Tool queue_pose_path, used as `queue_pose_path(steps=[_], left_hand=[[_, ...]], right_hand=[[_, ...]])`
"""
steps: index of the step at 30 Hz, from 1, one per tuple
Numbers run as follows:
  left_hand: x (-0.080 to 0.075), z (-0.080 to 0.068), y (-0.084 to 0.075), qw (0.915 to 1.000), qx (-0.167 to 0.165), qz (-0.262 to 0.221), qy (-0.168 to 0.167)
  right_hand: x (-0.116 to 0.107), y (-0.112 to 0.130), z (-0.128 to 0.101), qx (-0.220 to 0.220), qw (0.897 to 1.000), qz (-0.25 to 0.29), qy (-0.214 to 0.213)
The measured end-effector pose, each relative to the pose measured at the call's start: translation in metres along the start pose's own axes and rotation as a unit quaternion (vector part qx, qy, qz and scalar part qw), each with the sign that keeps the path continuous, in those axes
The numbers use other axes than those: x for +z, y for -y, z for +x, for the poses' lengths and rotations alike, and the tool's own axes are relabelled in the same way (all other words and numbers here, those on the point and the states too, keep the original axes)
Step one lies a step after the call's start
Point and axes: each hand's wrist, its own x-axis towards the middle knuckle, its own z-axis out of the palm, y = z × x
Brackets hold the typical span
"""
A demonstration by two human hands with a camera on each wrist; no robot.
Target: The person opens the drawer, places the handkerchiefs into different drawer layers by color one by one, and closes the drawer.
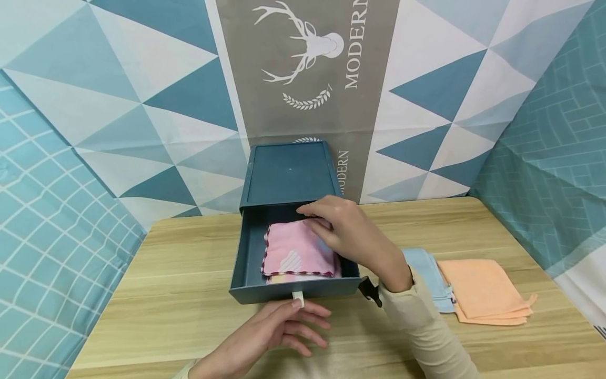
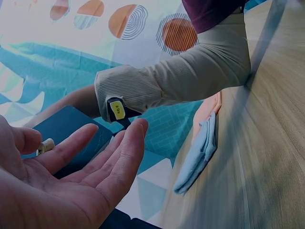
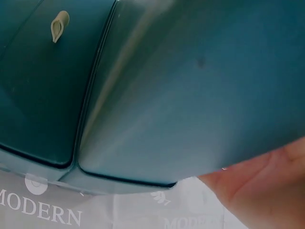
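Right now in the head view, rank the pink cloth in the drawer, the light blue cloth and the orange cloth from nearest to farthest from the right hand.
1. Pink folded cloth: under the right hand, inside the open dark blue drawer.
2. Light blue folded cloth: on the wooden table, right of the drawer.
3. Orange folded cloth: farther right, beside the blue one.

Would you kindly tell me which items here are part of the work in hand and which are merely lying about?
In hand:
- pink cloth, touched by the right hand
- open blue drawer
- drawer's pull tab, at the left hand

Lying about:
- light blue cloth on the table
- orange cloths beside it
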Motion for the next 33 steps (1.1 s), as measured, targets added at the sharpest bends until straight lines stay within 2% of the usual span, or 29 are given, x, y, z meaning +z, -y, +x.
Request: queue_pose_path(steps=[6,9,12,16,23,26,33], left_hand=[[0.000,0.001,0.000,1.0000,-0.005,-0.007,-0.004],[0.000,0.001,0.000,0.9999,-0.008,-0.006,-0.006],[0.000,0.002,0.000,0.9998,-0.014,-0.006,-0.009],[0.000,0.002,-0.001,0.9998,-0.018,-0.006,-0.010],[-0.001,0.002,-0.001,0.9998,-0.017,-0.006,-0.007],[-0.001,0.002,-0.001,0.9998,-0.017,-0.005,-0.006],[0.000,0.002,0.000,0.9999,-0.015,-0.003,-0.007]], right_hand=[[-0.010,-0.008,-0.001,-0.017,0.998,0.011,-0.060],[-0.014,-0.016,-0.001,-0.005,0.996,-0.013,-0.087],[-0.017,-0.026,-0.002,0.024,0.995,-0.029,-0.093],[-0.018,-0.041,-0.004,0.070,0.995,-0.012,-0.065],[-0.013,-0.062,-0.004,0.134,0.989,0.058,0.023],[-0.011,-0.066,-0.004,0.143,0.986,0.071,0.039],[-0.007,-0.069,-0.002,0.138,0.987,0.056,0.059]])
